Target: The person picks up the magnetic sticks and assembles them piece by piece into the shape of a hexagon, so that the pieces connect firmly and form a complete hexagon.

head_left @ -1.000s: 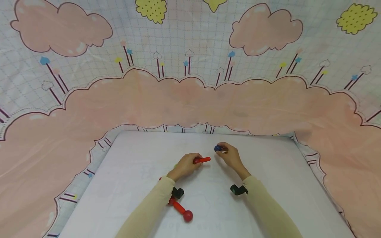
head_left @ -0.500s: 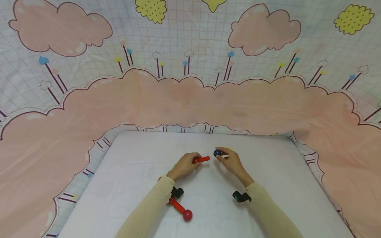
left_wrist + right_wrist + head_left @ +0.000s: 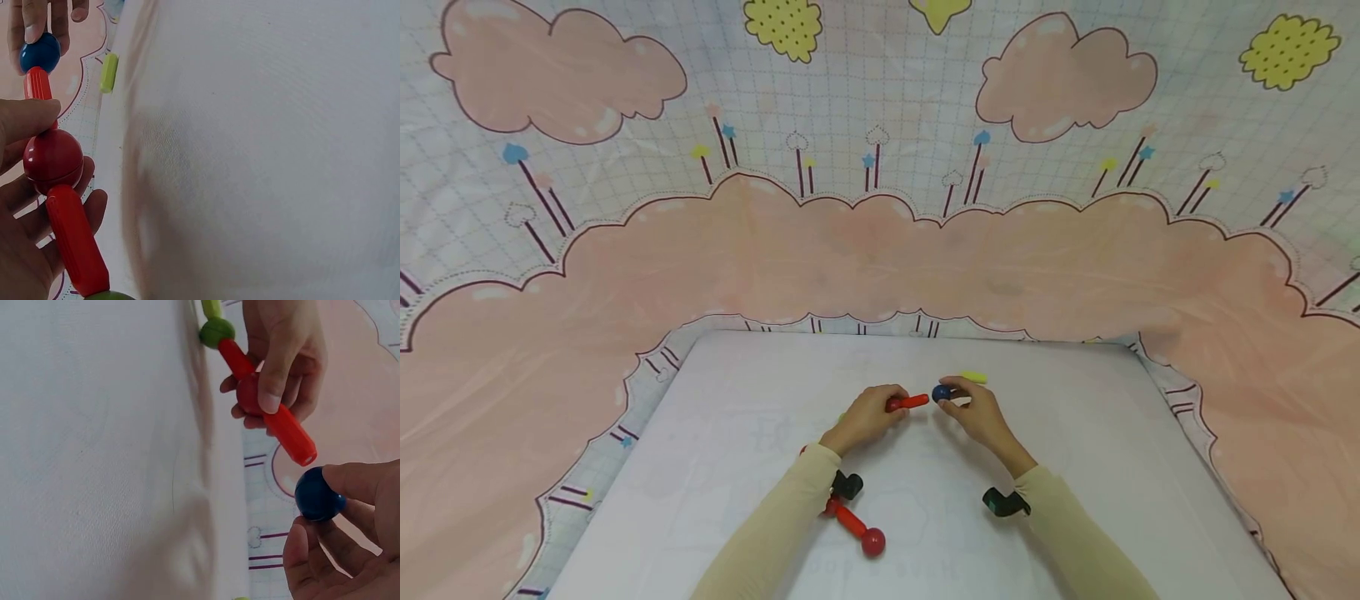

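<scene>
My left hand (image 3: 871, 415) grips a chain of toy building rods and balls at its red ball (image 3: 53, 156). From that ball a red rod (image 3: 290, 434) points right, its end free. On the ball's other side another red rod (image 3: 76, 240) leads to a green ball (image 3: 217, 332) and a yellow-green rod (image 3: 211, 307). My right hand (image 3: 982, 415) pinches a blue ball (image 3: 317, 494) between thumb and fingers, close to the free rod end. In the right wrist view a small gap shows between ball and rod.
A yellow-green rod (image 3: 973, 377) lies on the white table (image 3: 1112, 433) behind my right hand. Below my left forearm lie a red rod (image 3: 851, 522) and a red ball (image 3: 873, 542), partly covered by the sleeve. A patterned cloth (image 3: 880, 258) hangs behind the table.
My right hand has come toward me and left with the blue ball, nearer the red rod's end. The yellow-green rod behind it has come into view. My left hand stays put.
</scene>
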{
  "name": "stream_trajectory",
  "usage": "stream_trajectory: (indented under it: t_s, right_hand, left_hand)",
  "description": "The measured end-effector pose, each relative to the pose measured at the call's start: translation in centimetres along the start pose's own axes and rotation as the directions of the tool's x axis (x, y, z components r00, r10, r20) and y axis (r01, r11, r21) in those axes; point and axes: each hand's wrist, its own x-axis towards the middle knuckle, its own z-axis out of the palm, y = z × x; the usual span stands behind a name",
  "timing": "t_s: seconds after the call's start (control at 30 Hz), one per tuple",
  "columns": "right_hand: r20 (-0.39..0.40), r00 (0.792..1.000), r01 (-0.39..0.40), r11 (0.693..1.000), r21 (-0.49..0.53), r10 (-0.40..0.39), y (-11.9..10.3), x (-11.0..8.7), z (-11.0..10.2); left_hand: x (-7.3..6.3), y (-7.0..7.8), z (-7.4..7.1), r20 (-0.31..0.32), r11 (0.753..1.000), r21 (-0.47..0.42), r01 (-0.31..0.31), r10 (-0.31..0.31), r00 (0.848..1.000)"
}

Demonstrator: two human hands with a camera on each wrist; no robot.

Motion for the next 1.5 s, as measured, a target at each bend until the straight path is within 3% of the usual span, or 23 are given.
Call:
stream_trajectory:
  t_s: [0.4,0.63,0.77,1.2,1.5]
  right_hand:
    - [0.020,1.000,0.023,1.000,0.011,-0.024,-0.1,0.3,0.2]
    - [-0.104,0.994,0.041,0.999,0.005,-0.040,1.7,1.3,-1.2]
    - [-0.135,0.991,-0.019,1.000,-0.022,0.016,3.0,1.9,-2.1]
    - [-0.067,0.978,-0.199,0.979,-0.036,0.196,5.8,4.5,-3.0]
    - [-0.052,0.970,-0.243,0.965,-0.095,0.239,6.8,5.7,-2.5]
  left_hand:
    - [0.2,-0.2,0.0,0.007,1.000,0.004,-0.003,0.003,1.000]
    - [0.1,-0.3,0.0,0.006,1.000,-0.001,-0.012,0.012,1.000]
    - [0.1,-0.3,0.0,0.004,1.000,-0.005,-0.014,0.014,1.000]
    - [0.2,-0.2,-0.1,0.003,1.000,0.002,-0.010,0.010,1.000]
    - [0.1,-0.2,-0.1,0.005,1.000,0.002,-0.015,0.015,1.000]
